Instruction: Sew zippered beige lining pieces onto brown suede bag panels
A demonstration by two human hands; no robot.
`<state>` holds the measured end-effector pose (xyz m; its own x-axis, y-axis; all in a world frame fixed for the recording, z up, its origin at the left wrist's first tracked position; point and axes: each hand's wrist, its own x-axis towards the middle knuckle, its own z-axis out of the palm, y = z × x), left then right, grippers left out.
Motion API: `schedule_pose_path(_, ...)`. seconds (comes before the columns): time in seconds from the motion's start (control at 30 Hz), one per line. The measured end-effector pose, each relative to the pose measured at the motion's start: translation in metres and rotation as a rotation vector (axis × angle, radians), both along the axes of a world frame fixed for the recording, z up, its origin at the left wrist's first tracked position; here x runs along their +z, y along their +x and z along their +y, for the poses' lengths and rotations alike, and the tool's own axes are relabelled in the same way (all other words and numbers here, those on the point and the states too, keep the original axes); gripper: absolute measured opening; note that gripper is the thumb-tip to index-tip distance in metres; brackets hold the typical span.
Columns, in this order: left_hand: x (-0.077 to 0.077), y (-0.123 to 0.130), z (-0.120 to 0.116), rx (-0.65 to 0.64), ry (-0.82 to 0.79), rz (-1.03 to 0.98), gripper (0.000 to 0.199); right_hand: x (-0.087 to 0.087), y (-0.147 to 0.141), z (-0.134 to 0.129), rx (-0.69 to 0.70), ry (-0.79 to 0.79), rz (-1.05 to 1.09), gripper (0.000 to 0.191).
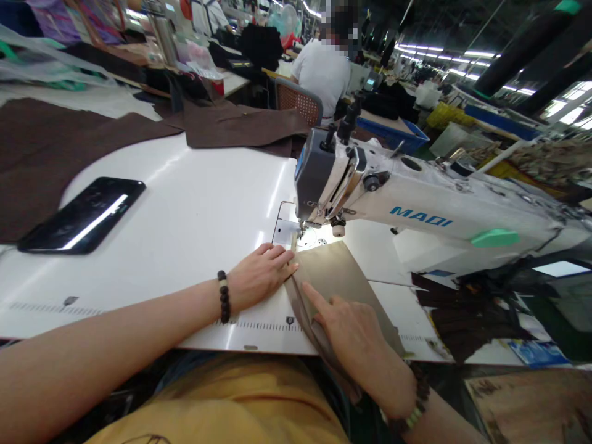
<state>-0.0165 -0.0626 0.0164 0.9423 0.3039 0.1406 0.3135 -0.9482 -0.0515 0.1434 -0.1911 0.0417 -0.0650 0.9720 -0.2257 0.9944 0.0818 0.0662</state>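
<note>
A white sewing table (208, 197) with printed ruler markings (55, 308) along its near edge spans the scene, in a crowded workshop under rows of ceiling lights (481, 53). The MAQI sewing machine (416, 216) reaches in from the right, its head blocking part of the view behind. Beyond it, a co-worker in a white shirt (324, 74) sits with their back turned on a brown chair (300, 102), near a blue bin (393, 132). A black smartphone (83, 216) lies at left beside dark brown cloth (41, 160); another brown piece (240, 126) lies at the far edge.

The khaki fabric (337, 265) lies just near of the presser foot (301, 229), its near end hanging over the table edge. The left hand (259, 277) rests its fingers at the fabric's left edge; whether they pinch it cannot be told. The right hand (354, 327) covers part of the fabric, index finger extended, other fingers curled; their grip is unclear.
</note>
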Motion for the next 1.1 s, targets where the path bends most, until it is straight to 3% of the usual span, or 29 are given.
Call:
schedule_pose_path(0.1, -0.005, 0.007, 0.013, -0.006, 0.009, -0.031, 0.022, 0.001, 0.001, 0.019, 0.235, 0.167, 0.051, 0.046)
schedule_pose_path(0.17, -0.008, 0.009, 0.017, -0.003, -0.005, -0.051, 0.020, -0.005, 0.006, 0.029, 0.321, 0.179, 0.133, 0.047)
schedule_pose_path(0.37, -0.018, 0.004, 0.012, 0.022, -0.017, -0.137, 0.027, -0.021, 0.013, 0.034, 0.258, 0.126, 0.189, 0.048)
schedule_pose_path(0.67, -0.017, 0.017, 0.025, 0.066, -0.059, -0.122, 0.030, -0.021, 0.013, 0.044, 0.166, 0.136, 0.155, 0.047)
schedule_pose_path(0.87, -0.025, 0.023, 0.043, 0.081, -0.067, -0.118, 0.031, -0.024, 0.014, 0.061, 0.154, 0.180, 0.142, 0.046)
schedule_pose_path(1.0, -0.015, 0.023, 0.042, 0.106, -0.129, -0.125, 0.029, -0.032, 0.017, 0.066, 0.146, 0.220, 0.147, 0.047)
schedule_pose_path(1.1, 0.002, 0.014, 0.020, 0.049, -0.176, -0.146, 0.020, -0.038, 0.020, 0.066, 0.161, 0.223, 0.182, 0.050)
